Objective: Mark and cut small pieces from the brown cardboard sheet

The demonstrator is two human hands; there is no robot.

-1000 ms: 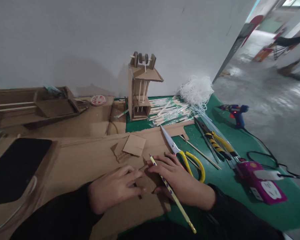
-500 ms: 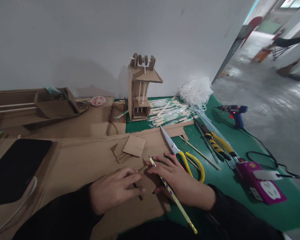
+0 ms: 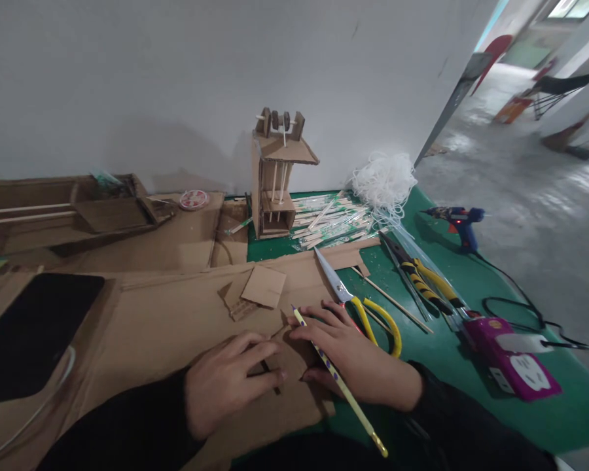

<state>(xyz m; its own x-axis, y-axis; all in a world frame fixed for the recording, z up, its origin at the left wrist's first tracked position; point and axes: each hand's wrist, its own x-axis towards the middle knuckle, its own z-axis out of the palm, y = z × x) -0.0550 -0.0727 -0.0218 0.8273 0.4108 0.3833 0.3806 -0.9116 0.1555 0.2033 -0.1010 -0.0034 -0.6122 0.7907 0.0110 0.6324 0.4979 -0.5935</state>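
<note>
My left hand (image 3: 230, 383) rests on the brown cardboard sheet (image 3: 167, 314), thumb and forefinger apart, with a narrow dark mark on the cardboard beside their tips. Facing it, my right hand (image 3: 346, 353) lies palm down with its fingers spread over the cardboard's right part. A pale yellow pencil (image 3: 341, 386) with purple dots is lodged between its fingers, slanting across the back of the hand, tip pointing away from me. Two small cardboard pieces (image 3: 264, 286) lie just beyond my hands. Yellow-handled scissors (image 3: 341, 288) sit right beside my right fingers.
A cardboard tower (image 3: 258, 190) with a spool on top stands by the wall. Behind the scissors are wrapped sticks (image 3: 324, 219), white cord (image 3: 383, 183) and pliers (image 3: 417, 278). A glue gun (image 3: 464, 226) and purple power strip (image 3: 515, 360) are right, a black tablet-like slab (image 3: 34, 333) left.
My left hand has shifted slightly to the right, towards my right hand. My right hand and the pencil have stayed in place.
</note>
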